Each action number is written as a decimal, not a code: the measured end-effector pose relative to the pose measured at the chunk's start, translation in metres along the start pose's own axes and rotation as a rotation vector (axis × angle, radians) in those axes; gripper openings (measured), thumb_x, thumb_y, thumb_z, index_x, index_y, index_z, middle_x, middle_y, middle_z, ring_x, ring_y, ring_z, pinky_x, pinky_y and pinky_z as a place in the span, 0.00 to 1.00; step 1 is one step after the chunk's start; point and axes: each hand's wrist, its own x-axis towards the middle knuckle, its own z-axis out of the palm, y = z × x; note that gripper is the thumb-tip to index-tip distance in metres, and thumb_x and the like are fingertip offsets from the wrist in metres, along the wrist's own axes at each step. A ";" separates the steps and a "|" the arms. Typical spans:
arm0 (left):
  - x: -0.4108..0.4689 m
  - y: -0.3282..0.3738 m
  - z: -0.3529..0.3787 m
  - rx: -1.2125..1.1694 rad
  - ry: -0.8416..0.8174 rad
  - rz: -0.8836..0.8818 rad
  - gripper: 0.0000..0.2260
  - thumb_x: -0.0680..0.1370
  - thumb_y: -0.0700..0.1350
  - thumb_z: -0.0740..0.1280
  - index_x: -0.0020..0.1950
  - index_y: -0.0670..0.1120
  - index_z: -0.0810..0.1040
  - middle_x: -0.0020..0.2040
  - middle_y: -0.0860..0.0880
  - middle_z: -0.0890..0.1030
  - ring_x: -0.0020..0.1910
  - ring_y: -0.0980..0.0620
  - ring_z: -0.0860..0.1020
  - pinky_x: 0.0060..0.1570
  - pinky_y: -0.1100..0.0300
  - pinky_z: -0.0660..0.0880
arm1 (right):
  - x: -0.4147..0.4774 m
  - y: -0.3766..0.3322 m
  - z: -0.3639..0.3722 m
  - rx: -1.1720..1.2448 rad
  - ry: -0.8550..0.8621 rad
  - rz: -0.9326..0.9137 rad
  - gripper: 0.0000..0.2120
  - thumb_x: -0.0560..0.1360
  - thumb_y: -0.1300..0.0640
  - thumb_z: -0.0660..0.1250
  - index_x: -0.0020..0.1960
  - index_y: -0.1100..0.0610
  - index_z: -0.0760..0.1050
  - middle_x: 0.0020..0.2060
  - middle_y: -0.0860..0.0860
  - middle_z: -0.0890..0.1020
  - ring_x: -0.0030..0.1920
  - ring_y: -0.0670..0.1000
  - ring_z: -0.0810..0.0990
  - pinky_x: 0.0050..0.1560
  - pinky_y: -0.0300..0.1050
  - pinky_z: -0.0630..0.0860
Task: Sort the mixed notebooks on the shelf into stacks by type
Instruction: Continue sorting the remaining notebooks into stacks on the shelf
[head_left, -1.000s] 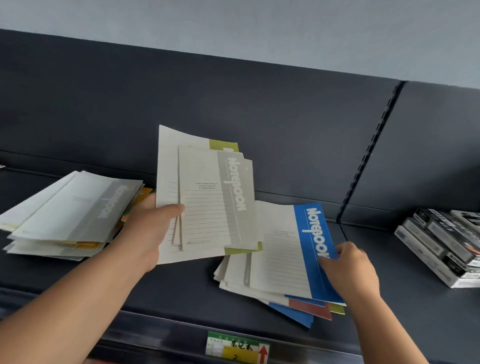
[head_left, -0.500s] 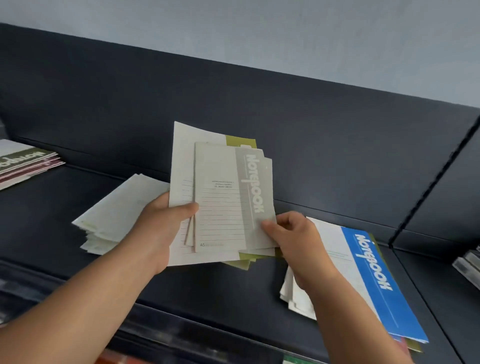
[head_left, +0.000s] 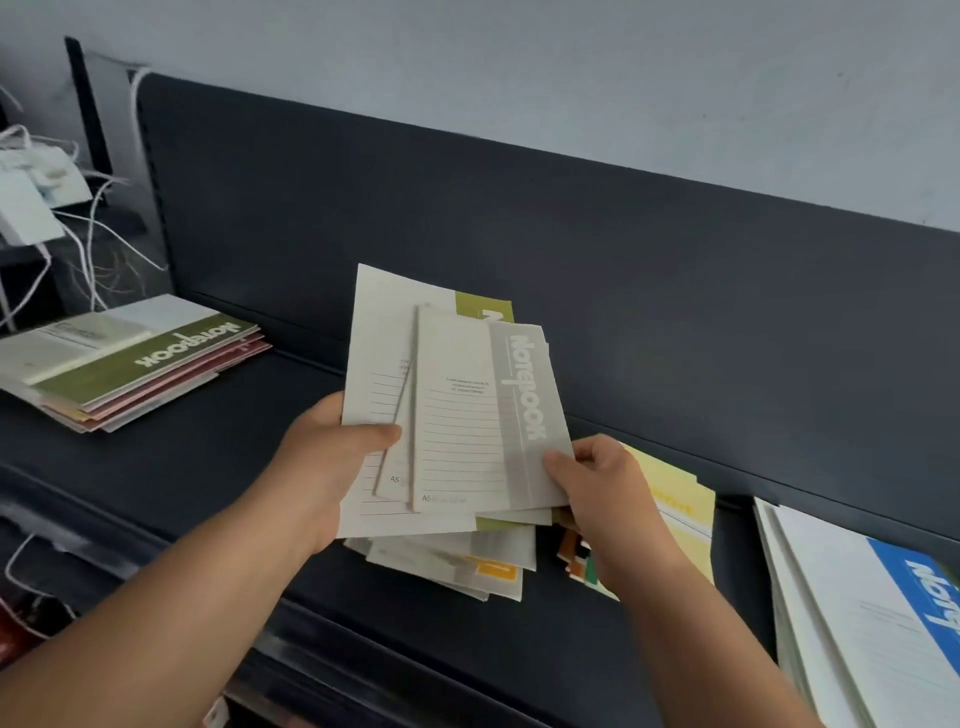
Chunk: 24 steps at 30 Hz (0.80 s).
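Observation:
My left hand grips a fan of notebooks above the dark shelf: a small grey-banded notebook in front and a larger green-banded notebook behind. My right hand pinches the lower right corner of the grey-banded one. Under the held bundle lies a loose pile of mixed notebooks, with a yellow notebook to its right. A stack topped by a green-banded notebook lies at the far left. A stack topped by a blue-banded notebook lies at the right edge.
The shelf's dark back panel rises behind everything. White cords and tags hang at the upper left beyond the shelf end. The shelf's front rail runs below my forearms.
My right hand left the blue-banded stack and came to the held bundle, now pinching the grey notebook's corner. The view swung left, bringing the green-topped stack into sight.

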 end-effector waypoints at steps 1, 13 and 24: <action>0.005 0.001 -0.004 -0.005 0.001 -0.004 0.13 0.76 0.33 0.67 0.54 0.49 0.81 0.47 0.50 0.86 0.47 0.47 0.83 0.38 0.54 0.78 | 0.000 -0.003 0.006 0.024 -0.023 0.007 0.05 0.78 0.56 0.67 0.52 0.54 0.73 0.48 0.53 0.82 0.49 0.56 0.82 0.48 0.54 0.83; 0.040 0.009 -0.038 0.011 -0.011 -0.002 0.10 0.80 0.38 0.63 0.50 0.53 0.80 0.47 0.49 0.84 0.46 0.47 0.81 0.38 0.52 0.77 | 0.005 -0.007 0.051 0.017 0.048 0.073 0.13 0.75 0.62 0.70 0.58 0.54 0.74 0.50 0.49 0.82 0.50 0.52 0.82 0.52 0.53 0.81; 0.059 0.016 -0.082 -0.053 0.123 0.099 0.12 0.80 0.37 0.63 0.48 0.55 0.80 0.46 0.52 0.84 0.46 0.48 0.82 0.36 0.55 0.76 | 0.019 0.019 0.062 -0.319 0.191 0.058 0.12 0.77 0.57 0.68 0.59 0.53 0.71 0.49 0.47 0.79 0.48 0.51 0.80 0.43 0.45 0.81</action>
